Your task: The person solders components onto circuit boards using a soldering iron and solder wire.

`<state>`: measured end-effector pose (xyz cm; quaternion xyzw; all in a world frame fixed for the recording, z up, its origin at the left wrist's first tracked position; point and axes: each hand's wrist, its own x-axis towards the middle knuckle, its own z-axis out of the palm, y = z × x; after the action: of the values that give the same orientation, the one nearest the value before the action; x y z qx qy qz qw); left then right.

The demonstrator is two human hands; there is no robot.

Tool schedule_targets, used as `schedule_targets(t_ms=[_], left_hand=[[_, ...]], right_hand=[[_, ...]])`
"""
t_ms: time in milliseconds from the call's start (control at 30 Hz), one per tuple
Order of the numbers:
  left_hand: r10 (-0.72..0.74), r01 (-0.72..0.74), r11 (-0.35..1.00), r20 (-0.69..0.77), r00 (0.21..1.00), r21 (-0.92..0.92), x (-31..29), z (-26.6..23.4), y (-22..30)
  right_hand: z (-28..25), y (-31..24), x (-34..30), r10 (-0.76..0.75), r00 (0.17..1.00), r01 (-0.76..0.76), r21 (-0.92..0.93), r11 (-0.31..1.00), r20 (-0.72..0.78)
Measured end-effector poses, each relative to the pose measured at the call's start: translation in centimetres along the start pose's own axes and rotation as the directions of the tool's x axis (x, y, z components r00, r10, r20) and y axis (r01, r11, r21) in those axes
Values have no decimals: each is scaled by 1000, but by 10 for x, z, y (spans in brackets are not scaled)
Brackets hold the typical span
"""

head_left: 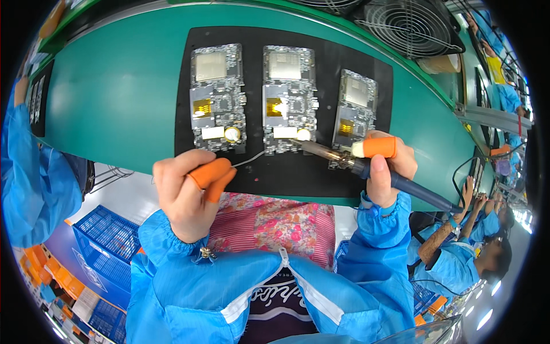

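Observation:
My right hand (385,169), with an orange finger cot, grips a soldering iron (415,189) with a dark blue handle. The iron's tip reaches the lower part of the middle circuit board (288,94), beside a white rectangular part and a round yellowish one. Between the cot-covered fingers of my left hand (192,186) is a thin strand of solder wire (250,159), its free end pointing at that board's lower edge. A second circuit board (216,94) lies to the left. The right-hand circuit board (355,109) is partly hidden behind my right hand and the iron.
The boards lie on a black mat (258,180) on a green bench top (120,86). A fan with a wire guard (408,26) stands at the back right. Blue crates (109,235) sit low at left. Other people in blue work at both sides; the iron's cable (458,172) runs right.

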<state>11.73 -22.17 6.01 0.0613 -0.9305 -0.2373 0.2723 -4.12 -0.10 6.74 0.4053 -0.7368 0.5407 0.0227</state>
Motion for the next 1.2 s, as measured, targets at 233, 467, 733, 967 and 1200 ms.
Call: schedule_targets(t_ms=[233,467,733,967,1200], left_hand=[[29,-36,964,-33,999,-264,0,35,17],[63,-61,971,-2,998,-233,3,44,24],[65,-55,973,38,997,-226,1,48,23],[84,-68,971,61,995,-230,6,51,24],[123,-104,972,78,989,-212,12,58,30]], right_hand=[[-23,17,-28,168,983,-165,43,985,-73],[-23,20,-21,60,997,-62,61,996,39],[-22,22,-16,30,991,-34,31,999,128],[-20,23,-17,2,994,-4,20,1000,106],[-21,23,-17,-11,994,8,29,1000,106]])
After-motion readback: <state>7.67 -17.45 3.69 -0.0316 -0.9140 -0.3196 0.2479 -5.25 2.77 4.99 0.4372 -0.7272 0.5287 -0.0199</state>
